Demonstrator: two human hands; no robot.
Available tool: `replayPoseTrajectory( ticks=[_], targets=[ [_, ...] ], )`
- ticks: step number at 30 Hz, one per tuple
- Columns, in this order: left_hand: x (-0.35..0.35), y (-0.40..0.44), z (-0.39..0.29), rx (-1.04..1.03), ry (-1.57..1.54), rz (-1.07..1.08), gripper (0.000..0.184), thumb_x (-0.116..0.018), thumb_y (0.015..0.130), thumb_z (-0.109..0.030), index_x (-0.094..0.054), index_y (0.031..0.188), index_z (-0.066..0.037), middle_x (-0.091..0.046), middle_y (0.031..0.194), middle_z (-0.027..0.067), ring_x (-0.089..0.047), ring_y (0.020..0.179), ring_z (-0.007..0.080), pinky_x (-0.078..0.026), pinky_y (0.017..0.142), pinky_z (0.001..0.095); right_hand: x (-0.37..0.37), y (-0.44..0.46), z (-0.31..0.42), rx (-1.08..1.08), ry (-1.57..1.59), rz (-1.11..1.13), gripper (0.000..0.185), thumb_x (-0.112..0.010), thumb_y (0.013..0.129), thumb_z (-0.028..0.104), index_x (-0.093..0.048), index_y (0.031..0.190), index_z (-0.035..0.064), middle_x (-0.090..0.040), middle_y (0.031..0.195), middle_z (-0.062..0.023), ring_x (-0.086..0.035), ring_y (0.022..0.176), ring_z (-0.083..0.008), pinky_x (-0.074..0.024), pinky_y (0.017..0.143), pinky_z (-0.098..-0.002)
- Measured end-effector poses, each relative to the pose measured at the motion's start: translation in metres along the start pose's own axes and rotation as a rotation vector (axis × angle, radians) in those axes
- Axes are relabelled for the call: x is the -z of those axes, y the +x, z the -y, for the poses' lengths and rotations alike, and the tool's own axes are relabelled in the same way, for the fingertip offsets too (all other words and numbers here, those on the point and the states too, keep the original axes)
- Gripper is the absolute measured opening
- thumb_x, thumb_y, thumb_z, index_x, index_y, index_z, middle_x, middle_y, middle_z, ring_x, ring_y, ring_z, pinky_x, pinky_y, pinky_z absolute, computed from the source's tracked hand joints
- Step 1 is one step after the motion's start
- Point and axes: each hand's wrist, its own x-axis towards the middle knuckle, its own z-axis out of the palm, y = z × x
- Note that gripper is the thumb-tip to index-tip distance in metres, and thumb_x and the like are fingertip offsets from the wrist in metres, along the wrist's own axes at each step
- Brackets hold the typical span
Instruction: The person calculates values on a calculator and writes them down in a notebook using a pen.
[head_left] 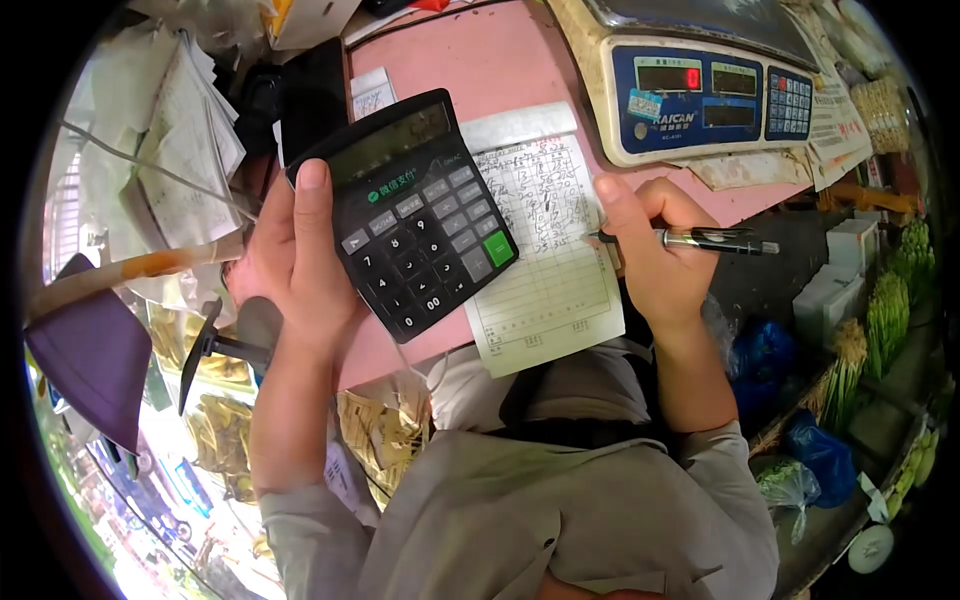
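Note:
My left hand [290, 245] grips a black calculator [425, 245] by its left edge, thumb on the front near the dim display. The calculator is tilted and covers part of a receipt pad [545, 300]. Handwritten figures fill the pad's upper rows, while its lower rows are blank. My right hand [655, 240] holds a pen [720, 240] between thumb and fingers at the pad's right edge. The pen's tip points left toward the written lines; whether it touches the paper I cannot tell.
A weighing scale [710, 105] showing a red 0 stands on the pink table [490, 65] at the back right. Stacked papers [190, 120] hang at the left, near a purple object [90, 355]. Green vegetables [888, 310] and blue plastic bags [820, 460] lie at the right.

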Motion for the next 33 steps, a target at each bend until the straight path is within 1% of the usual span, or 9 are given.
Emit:
replayPoseTrajectory(
  ticks=[2,5,11,20,29,30,31,32,33],
  targets=[
    [0.001,0.002,0.0,-0.028,0.05,0.012,0.042,-0.053,0.118,-0.031,-0.07,0.125,0.007,-0.079,0.108,0.0114,-0.072,0.09,0.0114,-0.057,0.081,0.0246,-0.003,0.003,-0.004,0.112,-0.138,-0.02,0.038,-0.084,0.097,0.009,-0.061,0.068,0.0007,-0.059,0.061,0.0019,-0.044,0.057,-0.0032,-0.0353,0.053,-0.0241],
    [-0.003,0.002,0.001,-0.016,0.026,-0.034,0.042,-0.052,0.118,-0.029,-0.071,0.124,0.007,-0.079,0.108,0.0117,-0.072,0.09,0.0115,-0.057,0.081,0.0242,-0.005,0.003,-0.005,0.113,-0.187,-0.016,0.039,-0.084,0.096,0.008,-0.059,0.067,0.0003,-0.055,0.06,0.0004,-0.042,0.056,-0.0042,-0.0332,0.051,-0.0262],
    [-0.002,0.002,-0.002,-0.035,0.045,0.008,0.041,-0.051,0.119,-0.028,-0.071,0.124,0.008,-0.079,0.107,0.0116,-0.072,0.09,0.0117,-0.058,0.081,0.0245,-0.008,0.003,-0.008,0.202,-0.256,0.016,0.038,-0.082,0.093,0.001,-0.054,0.066,0.0002,-0.045,0.059,-0.0027,-0.037,0.055,-0.0079,-0.0296,0.05,-0.0304],
    [-0.004,0.001,-0.006,-0.028,0.076,-0.007,0.044,-0.05,0.119,-0.03,-0.071,0.125,0.008,-0.079,0.106,0.011,-0.072,0.089,0.0115,-0.057,0.08,0.0248,-0.01,0.004,-0.009,0.208,-0.279,-0.037,0.039,-0.079,0.094,0.001,-0.052,0.067,0.0005,-0.044,0.06,-0.0028,-0.037,0.055,-0.0087,-0.0304,0.05,-0.0305],
    [-0.007,0.001,-0.006,-0.005,0.11,-0.041,0.043,-0.05,0.119,-0.03,-0.072,0.126,0.006,-0.078,0.109,0.01,-0.07,0.093,0.0109,-0.056,0.083,0.0257,-0.008,0.004,-0.004,0.254,-0.33,-0.022,0.038,-0.076,0.094,-0.003,-0.051,0.066,0.0004,-0.043,0.06,-0.0032,-0.037,0.055,-0.0096,-0.0309,0.05,-0.0313],
    [-0.01,0.001,-0.006,-0.015,0.11,-0.062,0.046,-0.05,0.119,-0.034,-0.072,0.122,0.006,-0.077,0.103,0.0083,-0.068,0.087,0.0095,-0.053,0.078,0.0235,-0.009,0.004,-0.005,0.255,-0.329,-0.024,0.038,-0.076,0.094,-0.003,-0.051,0.066,0.0004,-0.043,0.06,-0.0032,-0.037,0.055,-0.0096,-0.0309,0.05,-0.0313],
    [-0.011,0.002,-0.006,-0.024,0.111,-0.083,0.049,-0.05,0.118,-0.038,-0.073,0.118,0.006,-0.076,0.097,0.0065,-0.067,0.081,0.0081,-0.051,0.073,0.0213,-0.009,0.004,-0.008,0.253,-0.303,-0.041,0.038,-0.076,0.095,-0.002,-0.051,0.066,0.001,-0.044,0.059,-0.0002,-0.037,0.056,-0.0072,-0.0302,0.05,-0.0297],
    [-0.01,0.002,-0.004,-0.025,0.112,-0.082,0.049,-0.05,0.118,-0.038,-0.073,0.118,0.006,-0.076,0.097,0.0065,-0.067,0.081,0.0081,-0.051,0.073,0.0213,-0.009,0.003,-0.01,0.251,-0.278,-0.057,0.039,-0.076,0.096,-0.001,-0.051,0.066,0.0016,-0.045,0.058,0.0027,-0.037,0.057,-0.0049,-0.0294,0.051,-0.0281],
    [-0.007,0.002,-0.001,-0.039,0.133,-0.075,0.049,-0.05,0.118,-0.038,-0.073,0.118,0.006,-0.076,0.097,0.0068,-0.067,0.081,0.0082,-0.051,0.073,0.0213,-0.009,0.004,-0.009,0.252,-0.277,-0.057,0.039,-0.076,0.096,-0.001,-0.051,0.066,0.0016,-0.045,0.058,0.0027,-0.037,0.057,-0.0049,-0.0294,0.051,-0.0281]
  ],
)
